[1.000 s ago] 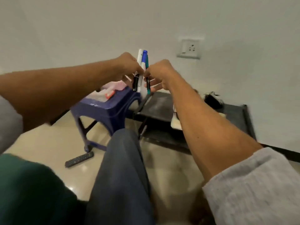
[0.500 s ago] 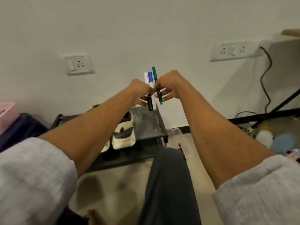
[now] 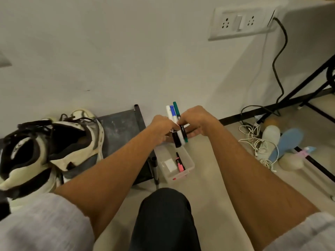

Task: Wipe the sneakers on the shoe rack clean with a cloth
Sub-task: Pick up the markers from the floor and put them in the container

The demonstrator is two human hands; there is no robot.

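1. We log the left hand (image 3: 161, 126) and right hand (image 3: 196, 122) meeting just off the right end of the shoe rack (image 3: 123, 125). The fingers of both pinch one bundle of markers (image 3: 173, 113), which is held roughly upright.
2. The sneakers (image 3: 78, 151), cream and black, sit on the rack's left part, apart from both hands.
3. A clear box (image 3: 190, 168) stands on the floor just beside the rack's right end, with a pink highlighter (image 3: 180, 166) inside.

Looking like a home; sneakers (image 3: 54, 151) sitting on a shoe rack (image 3: 123, 124) at nine o'clock; wall socket (image 3: 237, 22) showing at one.
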